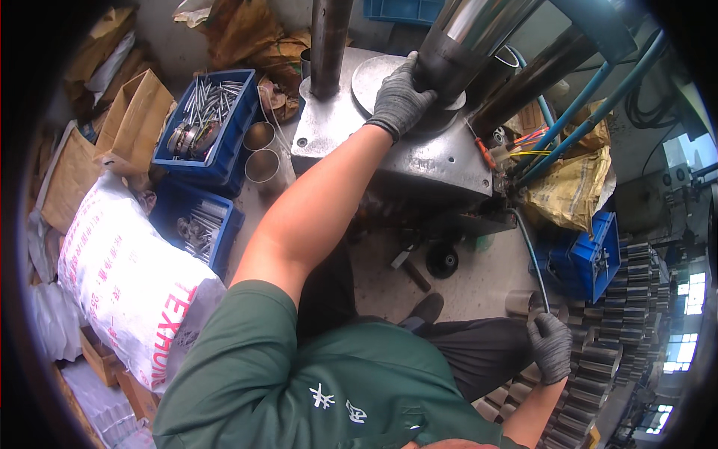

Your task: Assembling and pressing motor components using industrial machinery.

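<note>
My left hand (404, 97), in a grey knitted glove, is wrapped round the near left side of a dark steel cylinder (450, 66). This cylinder stands over a round plate (368, 78) on the machine's thick metal bed (329, 136). A shiny shaft (482, 22) rises above it. Low at the right, my gloved right hand (551, 348) is closed on the end of a thin blue-grey lever (532, 254), which runs up to the machine's side. The fingertips of my left hand are partly hidden by the cylinder.
Steel columns (329, 52) flank the plate. A red-handled screwdriver (485, 152) lies at the bed's right edge. Blue bins (213, 153) of metal parts and a white sack (127, 277) stand left. Rows of metal sleeves (598, 352) fill the right floor. Blue hoses (576, 123) hang nearby.
</note>
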{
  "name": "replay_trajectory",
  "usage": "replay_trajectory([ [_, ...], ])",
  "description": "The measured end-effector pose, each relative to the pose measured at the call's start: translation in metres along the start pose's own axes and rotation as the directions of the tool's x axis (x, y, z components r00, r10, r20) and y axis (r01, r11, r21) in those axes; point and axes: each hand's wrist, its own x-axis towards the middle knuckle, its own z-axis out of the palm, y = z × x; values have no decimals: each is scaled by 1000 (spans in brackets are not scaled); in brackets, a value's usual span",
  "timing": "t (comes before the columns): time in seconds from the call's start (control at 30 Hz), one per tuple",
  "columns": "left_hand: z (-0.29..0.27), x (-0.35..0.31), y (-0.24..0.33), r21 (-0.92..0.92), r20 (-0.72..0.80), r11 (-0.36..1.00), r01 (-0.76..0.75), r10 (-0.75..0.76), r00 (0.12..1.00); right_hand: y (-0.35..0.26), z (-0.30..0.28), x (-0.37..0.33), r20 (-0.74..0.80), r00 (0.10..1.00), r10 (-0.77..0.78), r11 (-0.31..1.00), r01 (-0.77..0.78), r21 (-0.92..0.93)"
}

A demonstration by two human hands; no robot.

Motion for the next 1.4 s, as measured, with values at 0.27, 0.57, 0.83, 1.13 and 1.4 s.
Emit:
replay_trajectory([
  [0.27,2,0,-3,17,-1,1000,15,-15,1000,2,0,2,29,1000,-9,1000,9,-10],
  [0.57,9,3,-11,76,-74,996,-53,59,996,4,-5,4,53,998,-17,999,19,-34],
  [0.83,8,1,-7,62,-66,997,-45,49,997,2,-40,24,124,992,-14,981,-10,192],
  [1.13,7,1,-5,11,-57,1000,-23,24,998,11,-37,24,269,958,-98,994,81,76],
  [1.4,8,4,-10,44,-49,998,-42,45,998,15,-38,24,300,947,-115,992,96,79],
])
